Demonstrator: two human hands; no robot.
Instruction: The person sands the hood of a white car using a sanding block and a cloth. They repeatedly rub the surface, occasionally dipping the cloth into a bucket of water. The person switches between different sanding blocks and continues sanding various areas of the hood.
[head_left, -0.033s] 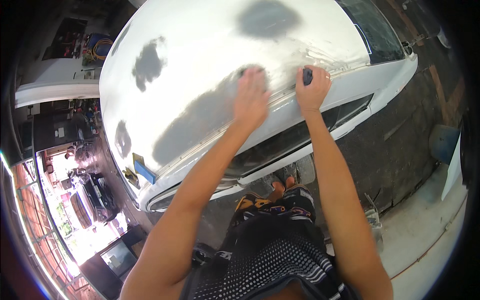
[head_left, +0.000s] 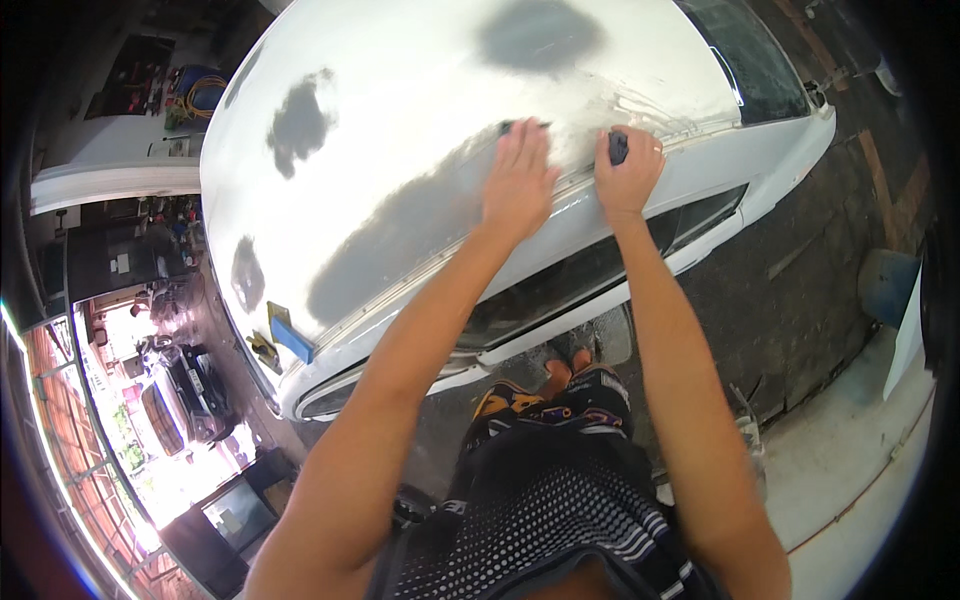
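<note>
My left hand (head_left: 519, 182) lies flat on the white car roof (head_left: 400, 110), fingers stretched forward. Dark edges of a thin sheet (head_left: 507, 128), which looks like sandpaper, show past its fingertips; most of it is hidden under them. A long grey patch (head_left: 385, 245) on the roof runs along the side from beneath that hand. To the right, at the roof edge, my right hand (head_left: 632, 178) is closed around a small black object (head_left: 618, 148) whose kind I cannot make out.
More grey patches (head_left: 298, 125) mark the roof. A blue-and-yellow flat tool (head_left: 290, 338) and a yellowish piece (head_left: 263, 352) lie at its left corner. The side windows (head_left: 550, 290) are below my hands. A blue container (head_left: 888, 285) stands at right, another vehicle (head_left: 185, 395) at left.
My left hand has slid a little to the right and away from me along the roof, and the dark sheet moved with it. The right hand has hardly shifted.
</note>
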